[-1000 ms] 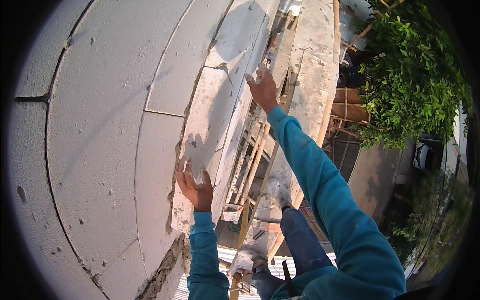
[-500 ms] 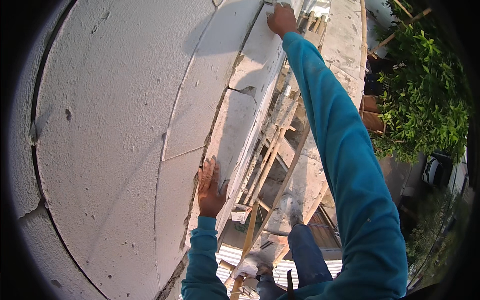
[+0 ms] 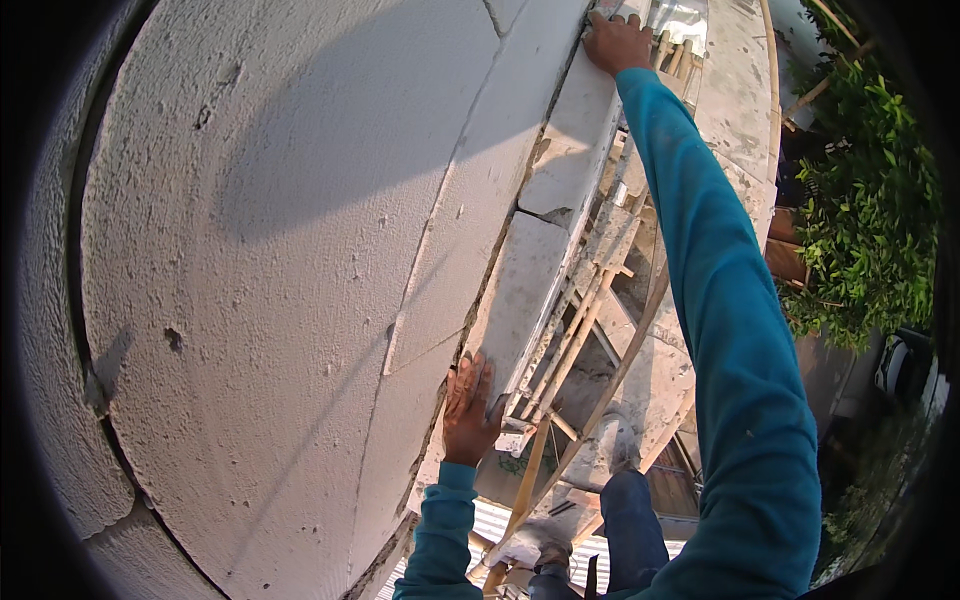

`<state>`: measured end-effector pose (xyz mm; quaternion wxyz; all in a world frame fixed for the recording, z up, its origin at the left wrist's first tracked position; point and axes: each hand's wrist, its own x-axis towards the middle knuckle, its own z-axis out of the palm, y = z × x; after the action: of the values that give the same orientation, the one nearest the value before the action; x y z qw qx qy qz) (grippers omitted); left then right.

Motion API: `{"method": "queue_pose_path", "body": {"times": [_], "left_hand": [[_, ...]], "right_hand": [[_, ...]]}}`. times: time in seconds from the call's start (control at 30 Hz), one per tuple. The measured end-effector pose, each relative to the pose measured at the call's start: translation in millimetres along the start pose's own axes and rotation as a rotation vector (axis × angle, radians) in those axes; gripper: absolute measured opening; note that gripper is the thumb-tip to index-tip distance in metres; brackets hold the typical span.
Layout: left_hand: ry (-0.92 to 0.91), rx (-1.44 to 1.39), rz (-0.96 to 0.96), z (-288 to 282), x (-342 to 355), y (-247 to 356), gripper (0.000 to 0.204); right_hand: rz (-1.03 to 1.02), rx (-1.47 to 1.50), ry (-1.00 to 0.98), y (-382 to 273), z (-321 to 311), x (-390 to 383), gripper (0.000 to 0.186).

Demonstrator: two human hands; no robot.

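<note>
My left hand (image 3: pixel 472 412) lies flat on the pale block ledge (image 3: pixel 522 270) at the foot of the white wall. Its fingers are stretched out, and its thumb rests by the ledge's outer edge. Along that edge runs a long, straight, pale strip (image 3: pixel 562 290); I cannot tell if it is a separate piece. Far up the ledge, my right arm reaches out. There my right hand (image 3: pixel 617 42) has its fingers bent over the ledge and strip, its grip partly hidden.
The rough white wall (image 3: pixel 270 330) fills the left, with a dark gap along the ledge. Below are scaffold planks (image 3: pixel 650 375) under my feet, bamboo poles (image 3: pixel 575 340) and openings showing a drop. A leafy tree (image 3: pixel 860 190) and a parked car (image 3: pixel 893 362) lie to the right.
The view has shifted, so wall, ledge and both hands sit further right. A large shadow spreads wider over the wall. Both hands keep about the same places on the ledge.
</note>
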<state>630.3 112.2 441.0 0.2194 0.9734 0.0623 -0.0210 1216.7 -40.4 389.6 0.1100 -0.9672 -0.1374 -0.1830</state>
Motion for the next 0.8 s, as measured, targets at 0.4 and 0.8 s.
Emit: {"method": "queue_pose_path", "body": {"times": [0.4,0.8], "left_hand": [[-0.010,0.021,0.003,5.5,-4.8,-4.5,0.063],[0.028,0.058,0.034,5.6,-2.8,-3.1,0.059]], "right_hand": [[0.124,0.084,0.085,18.3,46.7,24.4,0.024],[-0.110,0.203,0.353,36.2,65.4,13.4,0.019]]}}
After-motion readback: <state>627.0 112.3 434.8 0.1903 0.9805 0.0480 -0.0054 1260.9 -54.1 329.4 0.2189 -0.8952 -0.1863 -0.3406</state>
